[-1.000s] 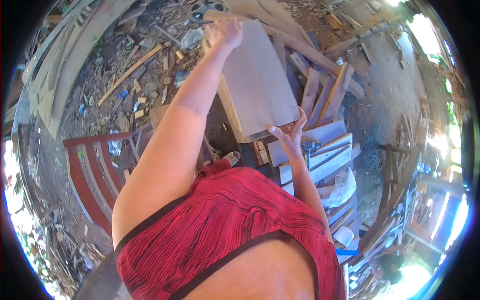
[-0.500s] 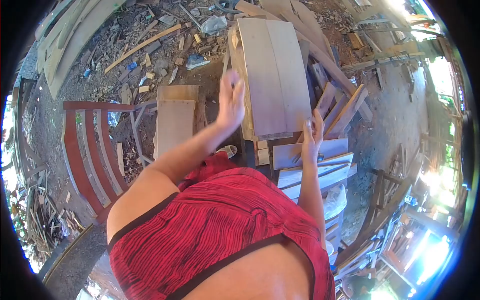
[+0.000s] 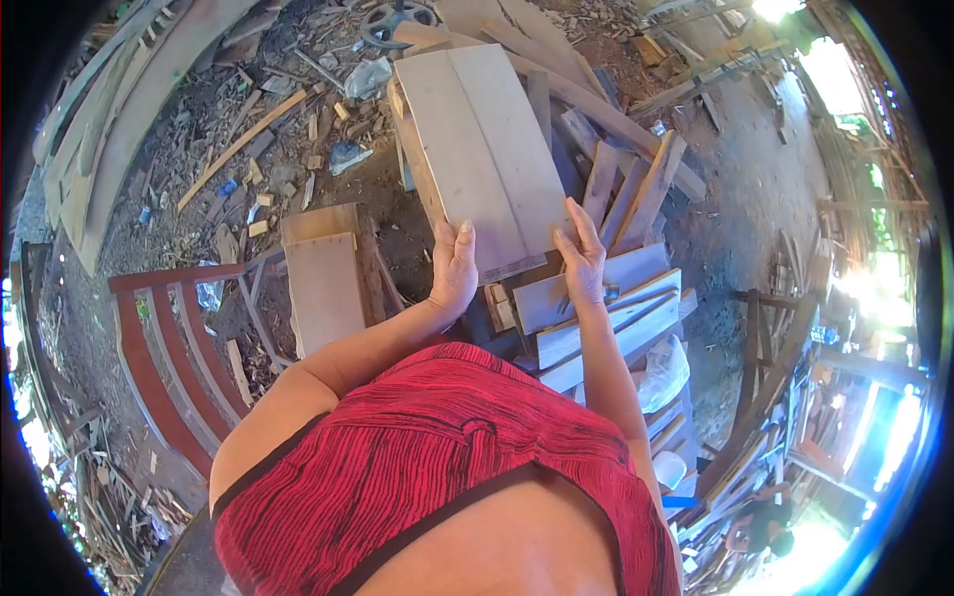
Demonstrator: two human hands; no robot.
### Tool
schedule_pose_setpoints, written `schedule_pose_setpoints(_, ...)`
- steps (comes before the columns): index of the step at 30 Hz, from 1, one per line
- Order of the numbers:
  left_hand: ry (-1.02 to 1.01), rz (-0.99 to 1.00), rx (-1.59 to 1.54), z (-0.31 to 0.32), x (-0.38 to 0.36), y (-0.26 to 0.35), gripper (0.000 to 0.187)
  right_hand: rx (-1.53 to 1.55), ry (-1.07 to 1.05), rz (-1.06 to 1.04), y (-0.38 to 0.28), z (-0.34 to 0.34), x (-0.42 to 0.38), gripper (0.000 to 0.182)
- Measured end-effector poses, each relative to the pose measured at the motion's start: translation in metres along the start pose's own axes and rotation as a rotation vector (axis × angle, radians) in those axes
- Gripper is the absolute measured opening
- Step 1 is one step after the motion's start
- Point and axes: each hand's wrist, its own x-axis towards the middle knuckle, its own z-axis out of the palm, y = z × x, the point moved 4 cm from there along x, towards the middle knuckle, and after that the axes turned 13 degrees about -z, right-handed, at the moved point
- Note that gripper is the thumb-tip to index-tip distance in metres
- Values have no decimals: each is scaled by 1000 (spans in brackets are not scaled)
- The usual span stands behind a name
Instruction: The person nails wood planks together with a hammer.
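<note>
A panel of two pale boards (image 3: 477,139), set edge to edge, lies in front of me on top of a wooden stack. At its near left corner is my left hand (image 3: 455,270), with the thumb by the top face and the fingers against the side. My right hand (image 3: 584,260) holds the near right corner, thumb toward the top and fingers along the right edge. The panel sits between both hands. Below my right wrist, a small metal-ended tool (image 3: 608,293) is partly hidden on some planks.
A smaller board-topped stack (image 3: 326,283) and a red-brown slatted frame (image 3: 164,338) stand at left. Loose planks (image 3: 636,189) lean at right, and painted boards (image 3: 606,328) lie nearer. Wood scraps cover the ground. A clear plastic bag (image 3: 664,375) lies by my right arm.
My left hand has come down from beside the panel's left side to its near left corner. My right hand stays at the near right corner. The panel now appears further left in view.
</note>
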Motion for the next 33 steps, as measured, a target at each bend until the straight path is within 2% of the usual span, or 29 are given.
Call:
schedule_pose_setpoints(4, -10, -31, -62, 1, -5, 7, 32, -13, 7, -14, 9, -2, 2, 50)
schedule_pose_setpoints(7, -46, -72, -142, 2, -6, 6, 30, 105, -2, 45, 6, 0, 6, 50)
schedule_pose_setpoints(9, -58, -73, -170, 4, -5, 7, 30, -173, -58, -87, -4, 0, 12, 52)
schedule_pose_setpoints(13, -46, -18, -168, 6, -4, 9, 27, -211, -118, -96, 11, 2, 18, 57)
schedule_pose_setpoints(16, -52, 13, -145, 6, -2, 6, 25, -93, -40, -44, 11, 9, 18, 56)
schedule_pose_setpoints(18, -49, 25, -125, 2, -1, 4, 25, 159, 41, 74, 7, 15, 15, 55)
schedule_pose_setpoints(25, -42, -55, -112, -11, -1, 5, 29, 209, 109, 90, 13, 27, 5, 49)
schedule_pose_setpoints(27, -50, -64, -85, -12, -1, 2, 30, 263, 80, 133, 14, 25, 6, 50)
schedule_pose_setpoints(29, -69, -43, -222, -8, -1, 4, 31, 249, 78, 123, 17, 24, 5, 52)
schedule_pose_setpoints(33, -97, -43, -153, -11, -3, 11, 30, 278, 127, 81, 7, 23, 2, 58)
